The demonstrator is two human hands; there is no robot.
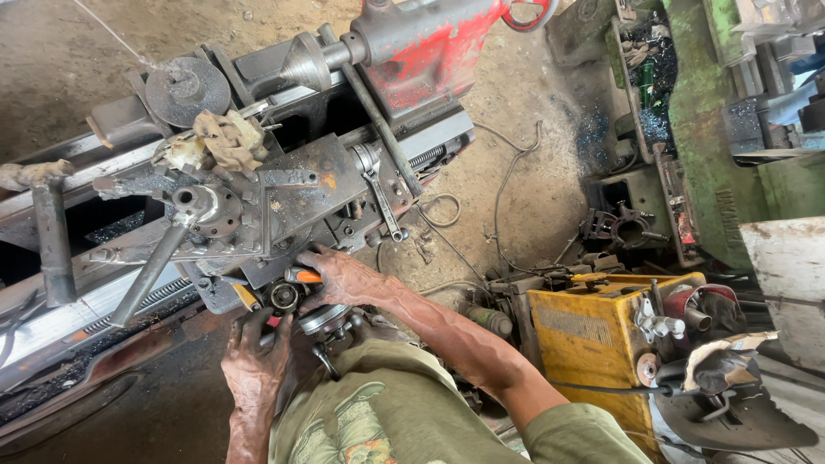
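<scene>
I am leaning over the carriage of an old lathe, grey cast metal, greasy and speckled with rust-orange patches. My right hand is resting on its front edge, fingers curled around an orange-handled tool and pressing it against the casting. My left hand is reaching up from below, fingers closing around a small round black knob on the carriage front; just beside it sits a ribbed metal handwheel, dull and oily. (How firmly the left fingers are clamping the knob I cannot tell; they are wrapping it from beneath.)

A long open-ended spanner is lying flat on the carriage top, bright steel worn smooth. A crumpled, stained rag is sitting near the tool post. The red tailstock is standing at the far end of the bed, its paint chipped.

The floor is packed dirt, scattered with dark swarf and loose wire. A dented yellow metal box is standing to my right, and a green machine is rising beyond it.

The knob is lying between my two hands, the orange handle directly above it, both touching the carriage front.
</scene>
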